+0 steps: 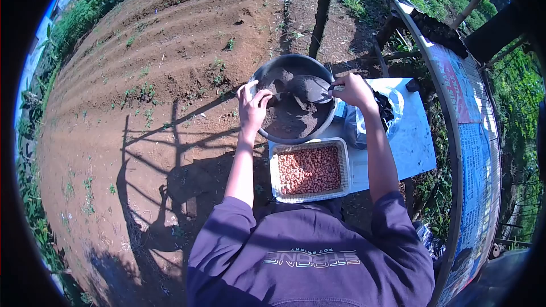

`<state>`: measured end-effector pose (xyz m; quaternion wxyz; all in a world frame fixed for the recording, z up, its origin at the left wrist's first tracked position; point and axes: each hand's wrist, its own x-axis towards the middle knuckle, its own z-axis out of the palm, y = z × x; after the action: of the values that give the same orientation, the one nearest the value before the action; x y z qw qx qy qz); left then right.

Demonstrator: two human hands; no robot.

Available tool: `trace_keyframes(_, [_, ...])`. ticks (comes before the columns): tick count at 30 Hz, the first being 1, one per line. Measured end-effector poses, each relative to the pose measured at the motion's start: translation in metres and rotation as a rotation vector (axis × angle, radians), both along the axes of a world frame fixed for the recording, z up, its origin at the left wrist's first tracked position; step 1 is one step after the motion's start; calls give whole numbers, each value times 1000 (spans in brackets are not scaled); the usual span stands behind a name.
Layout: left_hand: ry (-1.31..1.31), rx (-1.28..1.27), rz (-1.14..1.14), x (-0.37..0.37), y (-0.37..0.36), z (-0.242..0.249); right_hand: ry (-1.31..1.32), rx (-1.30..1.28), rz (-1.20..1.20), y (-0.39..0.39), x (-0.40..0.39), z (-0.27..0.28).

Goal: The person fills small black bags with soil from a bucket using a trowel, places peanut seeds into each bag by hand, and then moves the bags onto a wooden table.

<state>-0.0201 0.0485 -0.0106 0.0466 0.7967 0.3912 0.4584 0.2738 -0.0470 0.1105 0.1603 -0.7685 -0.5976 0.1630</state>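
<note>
A round dark basin (331, 115) holding dark soil (287, 118) sits on the table in front of me. My left hand (253, 107) grips the basin's left rim, its fingers bent over the edge and the thumb on the inner side. My right hand (354, 92), at the right rim, is closed around the handle of a trowel (310, 88). The wide dark blade lies over the soil, and some soil appears to be on it. Nearer to me, a pale rectangular basket (345, 177) contains many reddish-brown beans or nuts (310, 170).
The white table (406, 146) extends right, bearing a plastic bag (357, 128) with something black inside. A curved railing (455, 136) covered with printed sheets stands at the right. A dark post (324, 11) rises behind the basin. Ridged brown soil (170, 45) lies to the left.
</note>
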Motion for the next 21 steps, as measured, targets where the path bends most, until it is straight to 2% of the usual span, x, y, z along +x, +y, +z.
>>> trace_keyframes(4, [-3, -25, 0, -2, 1, -1, 68, -31, 69, 5, 4, 11])
trace_keyframes(12, [10, -15, 6, -5, 2, -2, 69, -87, 37, 12, 0, 49])
trace_keyframes(21, [4, -82, -5, -7, 2, -1, -22, -228, 187, 25, -29, 77])
